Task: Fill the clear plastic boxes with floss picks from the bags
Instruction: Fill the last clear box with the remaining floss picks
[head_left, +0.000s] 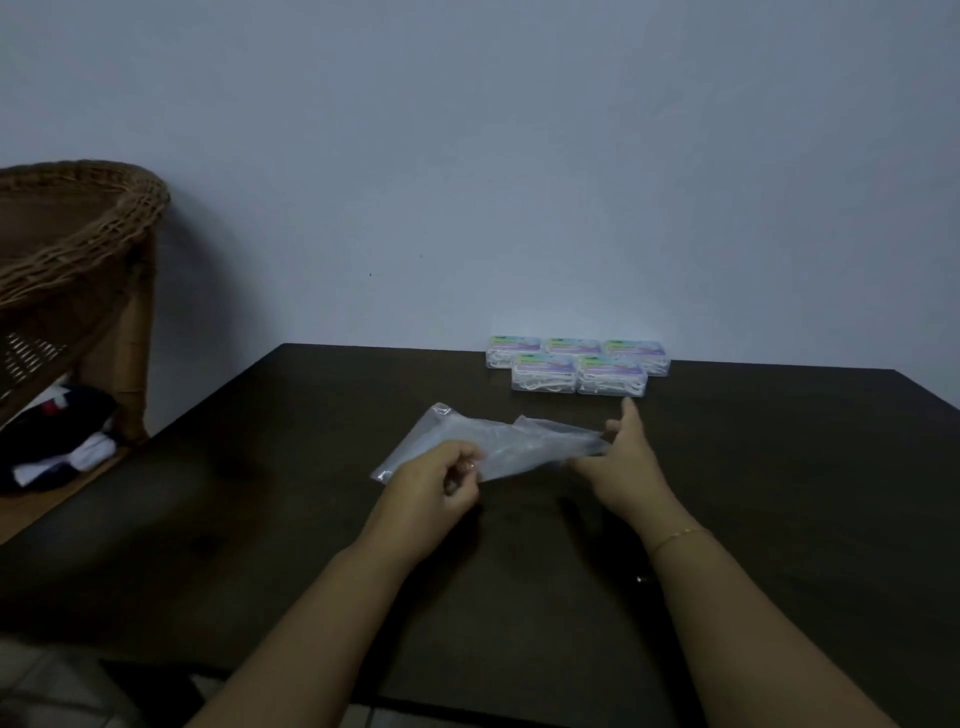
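A dim room is showing from a camera looking forward and down over a dark desk (260, 519) standing against a plain pale blue-grey wall (467, 156).

At the far left, a brown wicker chair (78, 234) is standing beside the desk, and dark and white folded clothing (57, 441) is lying under it.

Near the middle of the desk, a clear plastic bag (498, 441) is being held between two bare hands. It is looking flat and crumpled, and no floss picks are showing inside it. A small mark is sitting at its far left corner, too blurred to read.

The left hand (441, 480) is curling its fingers and pinching the bag's near left edge. The right hand (621, 452) is gripping the bag's right end between thumb and fingers, with the index finger pointing away toward the boxes. A thin gold bracelet (680, 535) is circling the right wrist.

Right of centre, at the far edge of the desk and close to the wall, five clear plastic boxes (576, 366) are sitting with lids closed, three in the back row and two in front, touching one another. White floss picks (610, 385) are showing through their sides. Each lid is carrying a label in green, blue and purple; the writing on it is too small and blurred to read, so no brand can be told. The front right box is lying just beyond the right index fingertip, apart from it.
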